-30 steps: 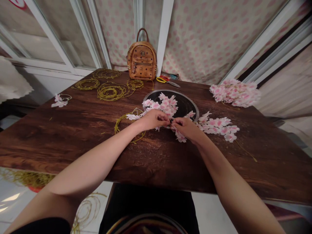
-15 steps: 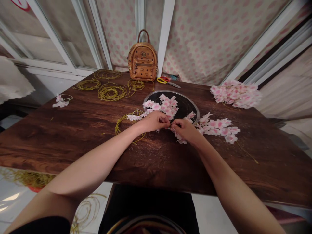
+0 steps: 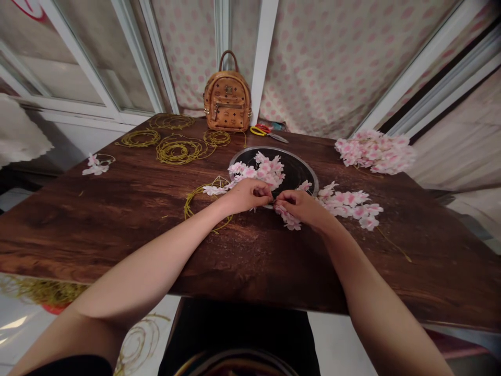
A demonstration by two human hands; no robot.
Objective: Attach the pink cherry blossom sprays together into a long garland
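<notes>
Both hands meet at the near rim of a round black tray [image 3: 298,168] on the brown wooden table [image 3: 117,209]. My left hand [image 3: 247,194] is closed in a pinch on a strand of pink and white fabric blossoms [image 3: 261,169] wound on gold wire. My right hand [image 3: 302,207] is closed on the same garland, fingertips almost touching the left ones. Blossoms [image 3: 348,202] trail off to the right of my right hand, and a gold wire loop [image 3: 198,201] lies left of my left wrist.
Several gold wire coils [image 3: 178,148] lie at the back left. A tan backpack [image 3: 227,101] stands against the wall, with scissors [image 3: 267,131] beside it. A pile of pink blossoms [image 3: 374,150] sits at the back right, and a small sprig [image 3: 95,164] at the left edge.
Both hands stay pinched together at the same spot on the garland; only small finger movements and a slight shift of the camera.
</notes>
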